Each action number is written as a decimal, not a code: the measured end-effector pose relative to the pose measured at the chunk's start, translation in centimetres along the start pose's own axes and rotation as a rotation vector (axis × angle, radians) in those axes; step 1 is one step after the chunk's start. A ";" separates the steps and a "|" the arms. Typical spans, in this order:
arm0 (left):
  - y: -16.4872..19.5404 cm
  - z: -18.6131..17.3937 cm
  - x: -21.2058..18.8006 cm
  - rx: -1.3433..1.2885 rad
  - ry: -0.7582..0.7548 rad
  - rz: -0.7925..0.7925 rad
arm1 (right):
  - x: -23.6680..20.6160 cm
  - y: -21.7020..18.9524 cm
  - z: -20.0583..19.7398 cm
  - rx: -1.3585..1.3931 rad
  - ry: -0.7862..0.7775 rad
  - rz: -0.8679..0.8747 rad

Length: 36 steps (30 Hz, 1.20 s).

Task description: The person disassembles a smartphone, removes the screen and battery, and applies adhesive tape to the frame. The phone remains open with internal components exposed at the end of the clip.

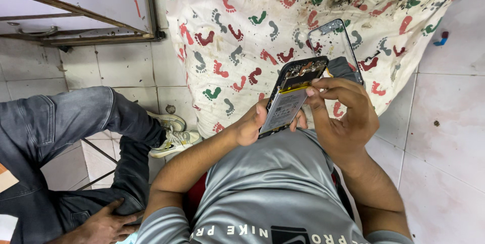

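Here, opened phone (291,96), between both hands' fingers (317,91)

Stained printed cloth (283,16) — glossy, perhaps glass, phone frame (334,47)

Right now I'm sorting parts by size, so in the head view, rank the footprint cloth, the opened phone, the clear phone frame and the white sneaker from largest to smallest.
1. Footprint cloth, by far the largest.
2. Opened phone, though it is held nearer the camera.
3. Clear phone frame, partly hidden.
4. White sneaker, partly hidden, so its rank against the frame is unsure.
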<state>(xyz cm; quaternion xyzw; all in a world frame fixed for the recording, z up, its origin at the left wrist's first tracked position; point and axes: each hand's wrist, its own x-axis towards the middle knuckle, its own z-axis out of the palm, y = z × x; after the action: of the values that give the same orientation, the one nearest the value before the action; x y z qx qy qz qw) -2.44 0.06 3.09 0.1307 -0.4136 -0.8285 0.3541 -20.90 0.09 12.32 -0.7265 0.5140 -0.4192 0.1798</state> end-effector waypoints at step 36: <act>-6.5 -2.9 -2.8 0.091 0.139 -0.080 | 1.4 -2.4 0.5 -0.076 -0.113 0.019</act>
<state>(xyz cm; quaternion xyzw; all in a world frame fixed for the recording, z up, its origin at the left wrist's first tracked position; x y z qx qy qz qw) -2.10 2.93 -4.01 0.2201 -0.4198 -0.8112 0.3424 -18.83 -0.27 14.29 -0.7503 0.5255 -0.3560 0.1850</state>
